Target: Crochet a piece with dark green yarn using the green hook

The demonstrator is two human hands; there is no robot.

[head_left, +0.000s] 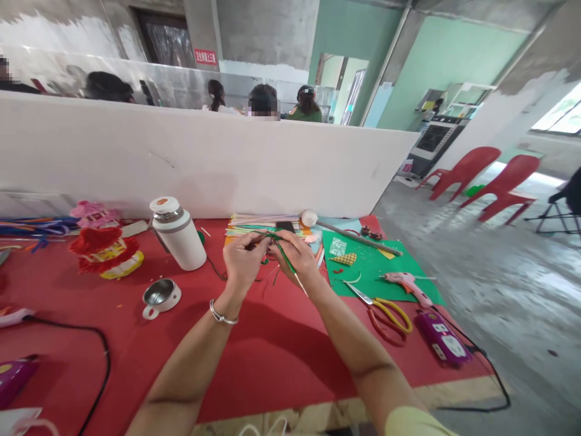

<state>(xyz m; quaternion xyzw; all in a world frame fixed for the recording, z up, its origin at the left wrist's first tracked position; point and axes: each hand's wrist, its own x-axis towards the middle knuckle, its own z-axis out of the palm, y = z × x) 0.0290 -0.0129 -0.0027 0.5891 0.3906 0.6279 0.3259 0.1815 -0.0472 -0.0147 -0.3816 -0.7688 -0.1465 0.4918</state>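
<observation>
Over the middle of the red table, my left hand and my right hand meet with fingertips pinched close together. Both are closed on a green pipe cleaner, whose pale end points down past my right palm. Other thin strands hang just below my fingers; their kind is hard to make out. Beyond my hands lie several coloured pipe cleaners and a dark phone-like object. A silver bracelet circles my left wrist.
Left stand a white thermos, its steel-lined cup and a red-yellow craft piece. Right, on a green sheet, lie scissors and a pink glue gun, near a purple box. A white partition stands behind.
</observation>
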